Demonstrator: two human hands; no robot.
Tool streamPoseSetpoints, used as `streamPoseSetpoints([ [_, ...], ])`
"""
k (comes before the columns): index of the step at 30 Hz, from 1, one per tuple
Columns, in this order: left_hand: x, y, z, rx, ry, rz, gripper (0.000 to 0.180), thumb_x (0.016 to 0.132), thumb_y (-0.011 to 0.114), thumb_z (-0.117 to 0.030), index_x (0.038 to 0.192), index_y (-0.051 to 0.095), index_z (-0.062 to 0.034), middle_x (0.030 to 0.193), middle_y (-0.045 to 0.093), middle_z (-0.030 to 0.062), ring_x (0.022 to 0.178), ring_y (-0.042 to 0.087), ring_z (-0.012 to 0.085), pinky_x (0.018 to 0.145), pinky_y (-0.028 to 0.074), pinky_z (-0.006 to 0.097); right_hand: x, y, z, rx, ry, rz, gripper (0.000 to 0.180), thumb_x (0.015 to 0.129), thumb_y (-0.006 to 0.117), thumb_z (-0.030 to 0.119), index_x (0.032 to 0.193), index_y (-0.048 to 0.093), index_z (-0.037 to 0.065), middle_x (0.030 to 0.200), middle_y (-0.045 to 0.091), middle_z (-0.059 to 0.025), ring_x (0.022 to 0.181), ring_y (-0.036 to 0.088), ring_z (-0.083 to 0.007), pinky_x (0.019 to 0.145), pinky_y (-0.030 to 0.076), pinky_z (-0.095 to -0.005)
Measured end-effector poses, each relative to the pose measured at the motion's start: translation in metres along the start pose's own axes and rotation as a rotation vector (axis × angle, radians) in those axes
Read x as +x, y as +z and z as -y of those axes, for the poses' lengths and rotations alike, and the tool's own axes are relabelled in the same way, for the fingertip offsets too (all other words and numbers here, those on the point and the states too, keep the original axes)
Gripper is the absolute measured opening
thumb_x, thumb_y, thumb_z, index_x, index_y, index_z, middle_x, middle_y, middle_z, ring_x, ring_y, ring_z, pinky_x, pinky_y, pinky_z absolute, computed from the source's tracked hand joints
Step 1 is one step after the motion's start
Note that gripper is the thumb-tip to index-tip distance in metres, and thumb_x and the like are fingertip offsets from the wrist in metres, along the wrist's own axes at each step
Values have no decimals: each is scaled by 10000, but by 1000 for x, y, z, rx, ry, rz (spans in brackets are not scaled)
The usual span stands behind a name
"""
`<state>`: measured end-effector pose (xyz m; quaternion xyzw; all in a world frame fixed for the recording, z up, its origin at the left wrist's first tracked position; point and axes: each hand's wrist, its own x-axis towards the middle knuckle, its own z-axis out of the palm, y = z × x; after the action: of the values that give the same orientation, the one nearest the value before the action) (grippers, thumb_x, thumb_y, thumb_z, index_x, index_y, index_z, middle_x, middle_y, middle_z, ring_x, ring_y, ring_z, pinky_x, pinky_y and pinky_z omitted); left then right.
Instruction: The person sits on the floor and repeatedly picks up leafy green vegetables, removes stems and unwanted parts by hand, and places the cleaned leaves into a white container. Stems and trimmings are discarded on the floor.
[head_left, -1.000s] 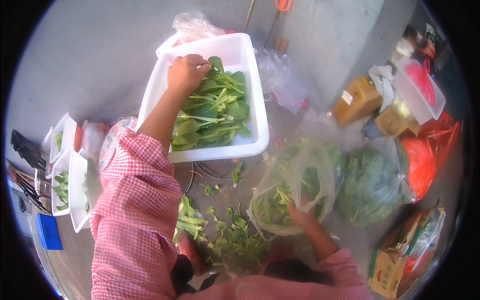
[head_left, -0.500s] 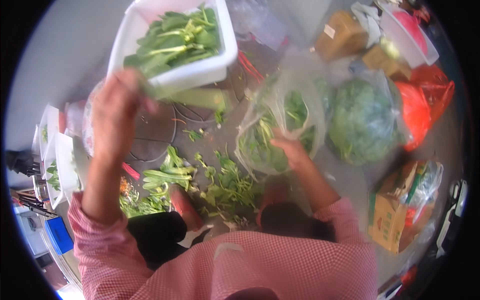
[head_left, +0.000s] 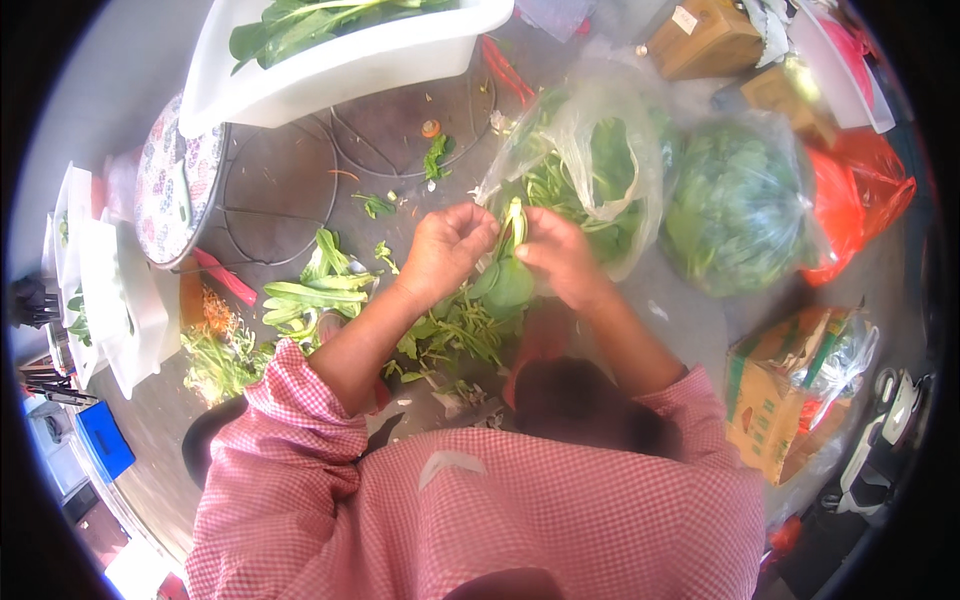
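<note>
Holds a single green (head_left: 505, 290) upside down in front of the body, with its pale stem end up and its leaves hanging, between both hands and above the littered floor (head_left: 690, 350). Grips the stem from the right with the right hand (head_left: 563, 255), thumb and fingers closed on it. Pinches at the green's left side with the left hand (head_left: 447, 250), thumb drawn against fingertips. Wears a red-and-white checked shirt (head_left: 560, 500).

Has a clear bag (head_left: 575, 145) of more greens just beyond the right hand, with its mouth open. Has a fuller bag (head_left: 735, 210) to the right of that, beside a red bag (head_left: 862, 205). Faces a white tub (head_left: 350, 85) ahead to the left, with large leaves lying in it. Has trimmings (head_left: 455, 335) on the ground below the hands, and cut stalks (head_left: 315, 295) farther left. Has a round, patterned stool (head_left: 165, 215) near the tub, with a slim pale item (head_left: 184, 190) lying on top.

Can see green printing on the side of an open carton (head_left: 745, 400) at the right, and a white label (head_left: 685, 19) on a brown box (head_left: 720, 48) farther ahead; at this size and angle, cannot fairly read either.
</note>
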<state>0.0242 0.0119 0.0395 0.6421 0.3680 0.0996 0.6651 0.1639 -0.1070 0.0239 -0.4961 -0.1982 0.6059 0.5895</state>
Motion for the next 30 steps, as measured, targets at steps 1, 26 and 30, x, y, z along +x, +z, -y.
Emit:
streamPoseSetpoints([
  [1,-1,1,4,44,32,-13,183,837,653,-175,933,643,-20,734,628,20,680,533,74,630,465,265,2,0,3,12,7,3,426,799,580,-5,1209,465,-13,1074,561,-45,999,533,-133,892,431,-295],
  [26,-11,0,2,388,21,65,254,783,691,-263,817,650,-15,718,625,159,648,610,260,634,471,368,9,0,-7,-422,-126,-367,109,785,676,98,806,643,-4,716,639,-47,622,568,-92,561,452,-244],
  [30,-4,10,18,237,12,121,259,775,696,-262,825,641,-14,710,621,160,660,616,263,635,471,375,10,0,-12,-327,-126,-280,112,785,680,104,807,641,1,708,638,-54,617,567,-99,557,457,-262],
])
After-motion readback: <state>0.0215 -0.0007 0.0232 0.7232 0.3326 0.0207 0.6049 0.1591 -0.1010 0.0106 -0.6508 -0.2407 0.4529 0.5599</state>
